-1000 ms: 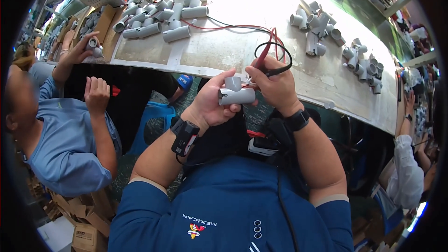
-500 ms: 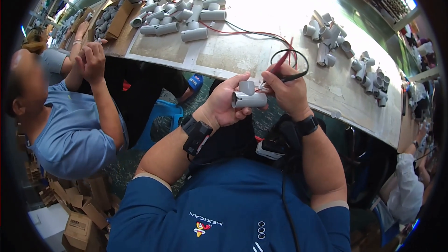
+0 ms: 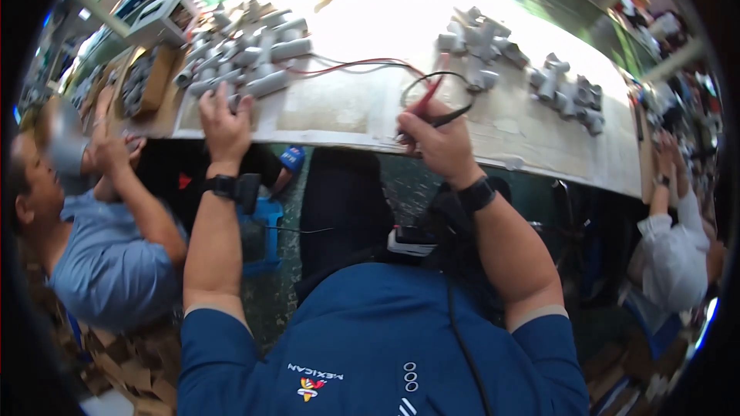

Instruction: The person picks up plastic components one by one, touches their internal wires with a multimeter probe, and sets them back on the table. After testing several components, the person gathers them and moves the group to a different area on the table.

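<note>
My left hand (image 3: 226, 127) is at the near edge of a pile of grey plastic pipe fittings (image 3: 270, 81) on the left of the table. Its thumb and fingers are curled around a grey pipe fitting (image 3: 234, 102), blurred and mostly covered by the fingers. My right hand (image 3: 441, 139) is above the table's front edge, closed around a red test probe (image 3: 428, 95) and a black test probe (image 3: 451, 117). From there, red and black wires (image 3: 362, 64) run left across the table to the pile.
More grey fittings lie in two groups, one at the back right (image 3: 482, 42) and one farther right (image 3: 566, 92). A cardboard box (image 3: 163, 81) of fittings stands left. People in a blue shirt (image 3: 116, 246) and a white shirt (image 3: 672, 258) sit at either side.
My left hand has moved left and away from me, from in front of my body to the pile, taking the tee-shaped fitting from beside the probes. My right hand still holds the probes.
</note>
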Demonstrator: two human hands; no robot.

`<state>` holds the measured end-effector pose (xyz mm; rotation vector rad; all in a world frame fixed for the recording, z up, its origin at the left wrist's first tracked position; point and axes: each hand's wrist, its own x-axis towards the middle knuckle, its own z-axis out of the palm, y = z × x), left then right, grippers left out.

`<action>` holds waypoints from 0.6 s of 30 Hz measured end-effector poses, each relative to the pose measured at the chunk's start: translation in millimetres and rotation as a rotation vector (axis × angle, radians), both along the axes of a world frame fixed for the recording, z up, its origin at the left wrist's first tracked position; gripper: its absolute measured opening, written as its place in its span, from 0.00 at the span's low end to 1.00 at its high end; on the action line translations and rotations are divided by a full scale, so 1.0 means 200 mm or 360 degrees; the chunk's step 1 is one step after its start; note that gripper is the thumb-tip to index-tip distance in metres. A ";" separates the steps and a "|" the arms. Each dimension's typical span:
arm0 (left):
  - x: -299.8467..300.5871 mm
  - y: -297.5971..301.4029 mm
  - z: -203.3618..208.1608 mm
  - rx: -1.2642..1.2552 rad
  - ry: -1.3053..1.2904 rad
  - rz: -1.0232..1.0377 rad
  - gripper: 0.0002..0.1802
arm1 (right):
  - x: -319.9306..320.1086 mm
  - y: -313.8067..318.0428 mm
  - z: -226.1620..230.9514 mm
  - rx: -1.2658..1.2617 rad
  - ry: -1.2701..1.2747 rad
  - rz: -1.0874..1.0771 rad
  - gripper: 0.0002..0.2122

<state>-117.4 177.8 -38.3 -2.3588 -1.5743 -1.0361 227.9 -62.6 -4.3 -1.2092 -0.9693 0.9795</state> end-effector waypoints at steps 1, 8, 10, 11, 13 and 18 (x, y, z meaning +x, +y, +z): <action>-0.05 0.06 -0.04 0.0089 0.0112 0.0023 0.40 | 0.06 -0.03 0.01 -0.0008 -0.0020 -0.0075 0.05; 0.30 -0.04 0.18 0.0317 0.0404 0.0246 0.46 | 0.38 -0.31 0.02 -0.0194 -0.0297 -0.0107 0.06; 0.55 -0.21 0.35 0.0091 -0.0245 -0.0555 0.38 | 0.38 -0.34 0.03 -0.0173 -0.0208 -0.0132 0.06; 0.68 -0.28 0.45 -0.0084 -0.0165 -0.0780 0.33 | 0.37 -0.34 0.04 -0.0139 -0.0127 -0.0135 0.07; 1.01 -0.34 0.52 -0.0338 -0.0079 -0.1205 0.26 | 0.38 -0.33 0.05 -0.0096 -0.0053 -0.0134 0.07; 1.69 -0.35 0.45 -0.0626 0.0262 -0.1326 0.28 | 0.37 -0.33 0.02 -0.0084 -0.0212 -0.0097 0.07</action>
